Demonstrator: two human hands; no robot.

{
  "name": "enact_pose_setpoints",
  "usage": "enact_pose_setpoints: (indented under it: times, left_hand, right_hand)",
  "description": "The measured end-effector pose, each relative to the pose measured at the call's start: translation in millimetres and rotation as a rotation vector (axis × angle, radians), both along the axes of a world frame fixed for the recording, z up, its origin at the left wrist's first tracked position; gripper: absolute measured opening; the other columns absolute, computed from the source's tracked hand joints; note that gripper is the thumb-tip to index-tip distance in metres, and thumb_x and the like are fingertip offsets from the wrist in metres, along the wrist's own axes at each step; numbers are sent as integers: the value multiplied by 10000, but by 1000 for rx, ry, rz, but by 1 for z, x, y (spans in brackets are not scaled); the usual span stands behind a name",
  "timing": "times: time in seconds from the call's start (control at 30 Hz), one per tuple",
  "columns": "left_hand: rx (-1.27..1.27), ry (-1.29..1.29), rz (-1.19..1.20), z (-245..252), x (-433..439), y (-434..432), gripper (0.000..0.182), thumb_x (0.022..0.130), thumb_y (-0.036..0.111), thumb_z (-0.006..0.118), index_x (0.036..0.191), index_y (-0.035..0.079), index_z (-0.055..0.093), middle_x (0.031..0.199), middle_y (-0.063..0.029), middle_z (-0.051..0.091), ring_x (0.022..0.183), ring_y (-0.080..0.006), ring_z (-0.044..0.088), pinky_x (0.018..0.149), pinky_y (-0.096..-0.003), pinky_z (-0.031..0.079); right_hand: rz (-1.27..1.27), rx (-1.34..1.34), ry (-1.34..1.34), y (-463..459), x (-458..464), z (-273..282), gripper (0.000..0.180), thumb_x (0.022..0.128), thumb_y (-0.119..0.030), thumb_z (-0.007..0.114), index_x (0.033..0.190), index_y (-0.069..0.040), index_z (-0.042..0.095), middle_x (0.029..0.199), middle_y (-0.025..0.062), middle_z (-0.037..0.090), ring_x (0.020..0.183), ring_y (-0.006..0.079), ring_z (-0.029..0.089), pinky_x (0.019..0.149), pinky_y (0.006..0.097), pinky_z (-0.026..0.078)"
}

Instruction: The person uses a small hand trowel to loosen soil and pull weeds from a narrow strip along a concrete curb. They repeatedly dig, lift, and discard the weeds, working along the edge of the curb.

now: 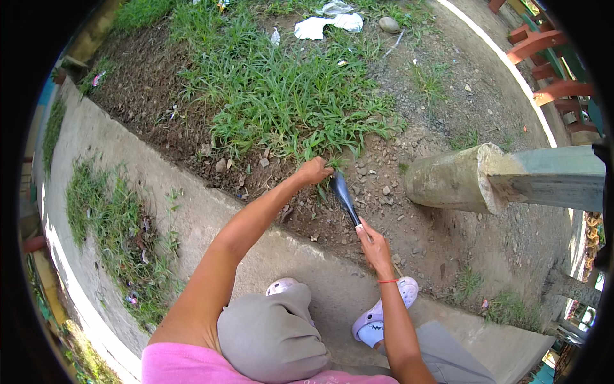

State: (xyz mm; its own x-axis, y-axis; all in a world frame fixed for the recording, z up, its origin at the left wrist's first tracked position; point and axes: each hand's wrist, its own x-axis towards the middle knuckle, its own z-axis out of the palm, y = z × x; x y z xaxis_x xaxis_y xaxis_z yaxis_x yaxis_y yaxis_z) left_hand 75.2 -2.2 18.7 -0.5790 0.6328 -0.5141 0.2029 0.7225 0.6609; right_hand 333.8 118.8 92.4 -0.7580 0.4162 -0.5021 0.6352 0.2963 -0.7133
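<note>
My left hand (315,171) is closed around a tuft of grass (337,163) at the near edge of a weedy patch. In my right hand (375,246) is the handle of a hand trowel (342,192) with a dark, narrow metal blade. The blade points away from me, its tip beside my left fingers at the base of the tuft. Whether the tip is in the soil is hidden. Bare brown soil (307,206) with small stones lies under both hands. Denser green grass (292,101) spreads just beyond them.
A concrete curb (268,249) runs diagonally under my clogs (369,319). On the right stands a post with a round concrete base (451,180). White litter (312,28) and a rounded stone (389,24) lie at the far side. More weeds (115,225) grow on the left pavement.
</note>
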Motion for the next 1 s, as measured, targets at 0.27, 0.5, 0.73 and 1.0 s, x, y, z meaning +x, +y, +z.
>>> enact_pose_setpoints:
  times: [0.27, 0.5, 0.73, 1.0]
  left_hand:
    - [-114, 134, -89, 34, -58, -90, 218, 895, 247, 552, 991, 82, 655, 701, -207, 543, 625, -303, 545, 570, -423, 413]
    - [-210, 130, 166, 63, -62, -171, 292, 879, 269, 570, 965, -3, 631, 742, -211, 620, 661, -316, 569, 637, -423, 440]
    - [-168, 302, 320, 53, -65, -150, 387, 850, 347, 586, 1020, -1, 618, 904, -289, 618, 887, -416, 602, 762, -463, 461]
    - [-151, 398, 144, 12, -17, -78, 495, 762, 453, 688, 952, 0, 627, 811, -258, 630, 817, -403, 620, 712, -471, 491]
  right_hand:
    - [599, 274, 156, -37, -72, 40, 371, 877, -380, 576, 1226, -256, 575, 773, 169, 658, 723, 381, 629, 611, 449, 502]
    - [194, 299, 160, -19, -38, 9, 385, 894, -361, 561, 1263, -250, 543, 836, 179, 659, 715, 384, 636, 582, 456, 492]
    - [503, 199, 167, -54, -38, 23, 397, 887, -387, 567, 1263, -259, 547, 852, 172, 665, 743, 375, 639, 634, 427, 503]
    - [11, -199, -110, -14, -16, 33, 416, 902, -378, 572, 1280, -207, 552, 595, 0, 538, 469, 104, 506, 461, 272, 427]
